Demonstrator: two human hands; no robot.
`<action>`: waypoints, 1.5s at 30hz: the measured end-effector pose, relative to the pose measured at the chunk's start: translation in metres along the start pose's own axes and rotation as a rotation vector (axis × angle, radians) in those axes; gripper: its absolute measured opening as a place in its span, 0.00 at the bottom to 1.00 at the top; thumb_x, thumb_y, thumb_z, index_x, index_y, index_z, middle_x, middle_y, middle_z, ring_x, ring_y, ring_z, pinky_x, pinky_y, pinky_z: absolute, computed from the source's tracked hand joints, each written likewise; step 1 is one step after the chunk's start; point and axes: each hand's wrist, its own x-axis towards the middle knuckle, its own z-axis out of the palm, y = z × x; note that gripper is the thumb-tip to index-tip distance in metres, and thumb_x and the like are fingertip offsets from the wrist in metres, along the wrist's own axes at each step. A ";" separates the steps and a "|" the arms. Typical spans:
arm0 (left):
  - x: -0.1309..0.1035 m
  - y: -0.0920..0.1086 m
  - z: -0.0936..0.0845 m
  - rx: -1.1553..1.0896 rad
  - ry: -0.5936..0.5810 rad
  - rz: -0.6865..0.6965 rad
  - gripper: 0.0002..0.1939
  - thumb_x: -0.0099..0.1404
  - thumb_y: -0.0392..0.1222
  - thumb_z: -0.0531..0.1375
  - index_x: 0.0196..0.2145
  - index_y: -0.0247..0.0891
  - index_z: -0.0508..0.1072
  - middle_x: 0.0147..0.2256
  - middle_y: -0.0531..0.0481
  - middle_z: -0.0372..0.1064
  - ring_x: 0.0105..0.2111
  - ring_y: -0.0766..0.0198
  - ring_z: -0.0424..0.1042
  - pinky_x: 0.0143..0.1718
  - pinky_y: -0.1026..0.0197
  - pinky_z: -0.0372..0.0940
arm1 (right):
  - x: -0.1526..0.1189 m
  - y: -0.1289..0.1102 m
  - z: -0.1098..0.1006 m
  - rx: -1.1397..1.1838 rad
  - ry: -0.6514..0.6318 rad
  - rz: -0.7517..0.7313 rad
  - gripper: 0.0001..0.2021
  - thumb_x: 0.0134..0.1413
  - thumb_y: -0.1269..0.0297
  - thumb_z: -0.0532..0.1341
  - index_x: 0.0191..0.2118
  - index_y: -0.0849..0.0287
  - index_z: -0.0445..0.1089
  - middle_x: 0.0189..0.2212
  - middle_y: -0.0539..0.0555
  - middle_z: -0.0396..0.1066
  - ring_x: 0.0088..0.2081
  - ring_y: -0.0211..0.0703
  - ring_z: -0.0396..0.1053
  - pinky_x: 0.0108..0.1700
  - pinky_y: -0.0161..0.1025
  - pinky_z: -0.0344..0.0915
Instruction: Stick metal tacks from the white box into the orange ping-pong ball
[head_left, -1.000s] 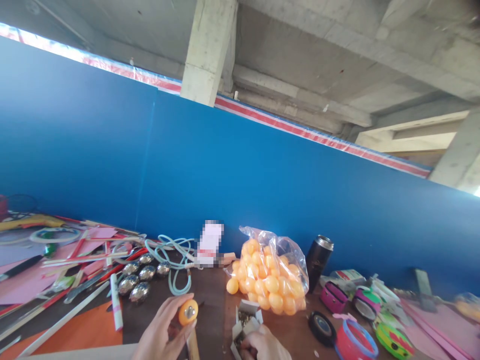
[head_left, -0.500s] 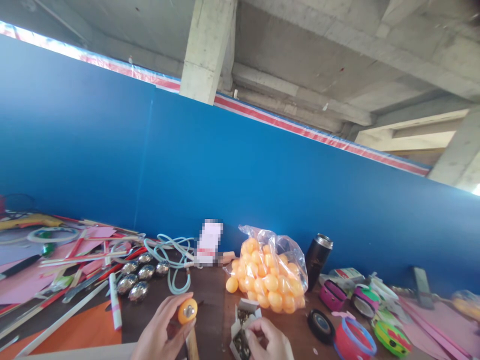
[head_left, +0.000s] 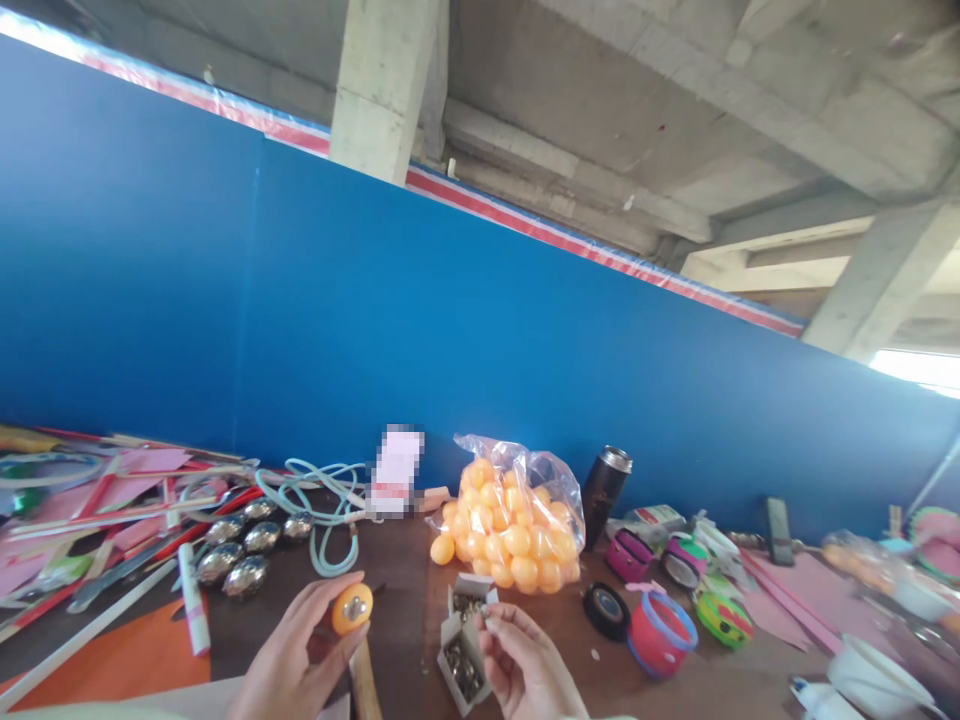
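1. The left hand (head_left: 289,665) pinches a small orange ball (head_left: 352,609) between thumb and fingers (head_left: 330,590), held just above the counter (head_left: 405,590); a shiny metal disc sits on the ball's near face.
2. The right hand (head_left: 525,670) has its fingertips closed on a tiny metallic piece, too small to identify, just above an open white cardboard box (head_left: 463,640) of small metal bits.
3. Behind the box, a crinkled clear plastic bag (head_left: 510,510) bulges with smooth orange balls.
4. To the left lie glossy oval metal weights (head_left: 240,545) and a looped pale-green cord (head_left: 322,500).
5. A dark cylindrical flask (head_left: 604,485) stands upright beside the bag.
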 end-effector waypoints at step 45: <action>-0.012 0.043 0.000 -0.045 -0.069 0.069 0.18 0.59 0.46 0.59 0.48 0.47 0.72 0.43 0.49 0.73 0.40 0.58 0.74 0.40 0.64 0.70 | -0.002 0.006 -0.007 -0.038 -0.141 0.001 0.14 0.43 0.65 0.69 0.29 0.58 0.62 0.22 0.44 0.69 0.20 0.29 0.67 0.16 0.25 0.67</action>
